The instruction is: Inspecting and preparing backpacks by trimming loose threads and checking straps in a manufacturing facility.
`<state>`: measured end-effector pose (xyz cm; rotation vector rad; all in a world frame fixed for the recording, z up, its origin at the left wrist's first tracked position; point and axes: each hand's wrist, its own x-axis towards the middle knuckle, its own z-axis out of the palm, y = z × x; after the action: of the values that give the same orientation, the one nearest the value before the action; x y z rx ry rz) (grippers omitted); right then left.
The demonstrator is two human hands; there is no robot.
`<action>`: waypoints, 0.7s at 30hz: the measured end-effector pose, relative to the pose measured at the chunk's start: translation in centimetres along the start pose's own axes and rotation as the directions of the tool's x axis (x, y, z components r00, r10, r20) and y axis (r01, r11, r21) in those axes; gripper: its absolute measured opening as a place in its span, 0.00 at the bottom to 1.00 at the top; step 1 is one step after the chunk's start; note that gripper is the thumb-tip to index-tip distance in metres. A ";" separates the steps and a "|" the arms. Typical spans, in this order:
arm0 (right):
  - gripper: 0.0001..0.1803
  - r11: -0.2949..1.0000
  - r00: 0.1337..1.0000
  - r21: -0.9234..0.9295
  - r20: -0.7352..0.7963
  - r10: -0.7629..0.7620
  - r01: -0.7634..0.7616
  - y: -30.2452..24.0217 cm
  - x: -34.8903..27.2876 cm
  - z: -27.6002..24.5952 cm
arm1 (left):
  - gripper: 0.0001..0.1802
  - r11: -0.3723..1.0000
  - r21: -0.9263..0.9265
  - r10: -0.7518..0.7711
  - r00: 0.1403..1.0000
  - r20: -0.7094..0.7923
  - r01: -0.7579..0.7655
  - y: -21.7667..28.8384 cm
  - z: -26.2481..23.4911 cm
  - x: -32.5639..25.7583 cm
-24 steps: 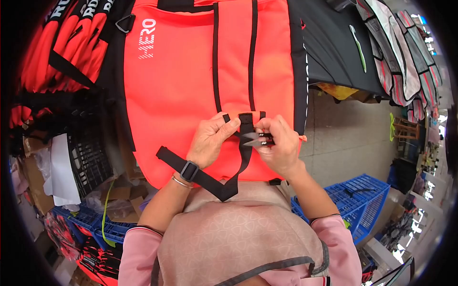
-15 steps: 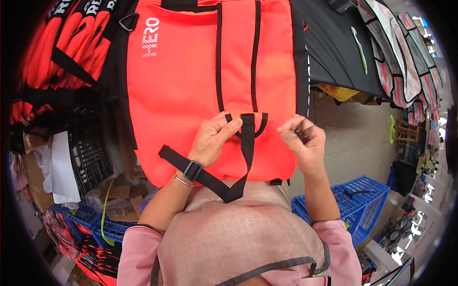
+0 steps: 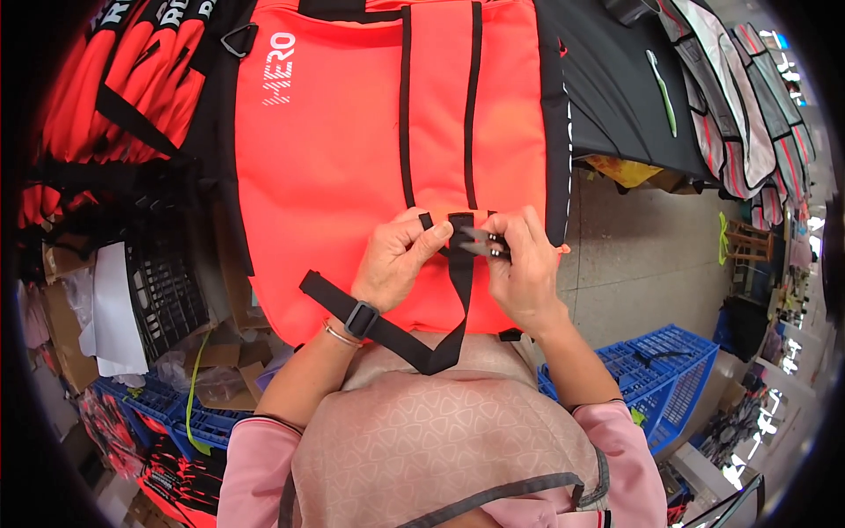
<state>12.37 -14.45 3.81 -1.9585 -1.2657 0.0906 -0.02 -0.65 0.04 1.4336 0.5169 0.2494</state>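
Observation:
A bright orange-red bag [image 3: 317,176] with black trim lies in front of me, its lower edge against my apron. My left hand [image 3: 389,264] pinches the lower end of the padded shoulder strap [image 3: 440,114], where a black webbing strap [image 3: 396,339] is attached. The webbing hangs down, loops up and carries a dark slide buckle [image 3: 360,319] beside my left wrist. My right hand [image 3: 528,268] is closed around small thread snips [image 3: 476,243], whose blurred blades point left at the webbing's upper end. Whether the blades touch the fabric cannot be made out.
Orange-and-black bags [image 3: 150,79] are piled at the far left. Blue plastic crates [image 3: 656,378] stand low on both sides. A toothbrush [image 3: 662,92] lies on the black-covered table [image 3: 607,97] at far right, next to grey fabric pieces [image 3: 731,106].
My right hand has moved left and inward, bringing the snips to the strap's end. My left hand keeps its pinch, shifting slightly. The webbing has swung a little to the right.

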 end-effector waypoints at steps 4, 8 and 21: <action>0.11 0.986 0.989 0.106 0.078 0.124 -0.132 0.1 0.6 -0.8 | 0.15 0.991 0.045 0.129 0.989 -0.071 -0.126 -0.2 1.1 -0.2; 0.10 0.998 0.977 0.009 0.203 0.057 -0.060 0.3 0.7 -1.6 | 0.13 0.968 0.166 0.199 0.978 -0.058 -0.187 -0.2 1.0 -0.1; 0.08 0.869 0.869 -0.201 0.318 -0.379 0.452 1.2 3.2 -2.0 | 0.20 0.997 -0.056 -0.053 0.997 0.058 0.056 0.4 -0.2 0.3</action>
<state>15.76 -13.27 5.45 -1.8861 -1.9525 -0.0402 0.21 -0.23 0.36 1.3646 0.4975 0.1783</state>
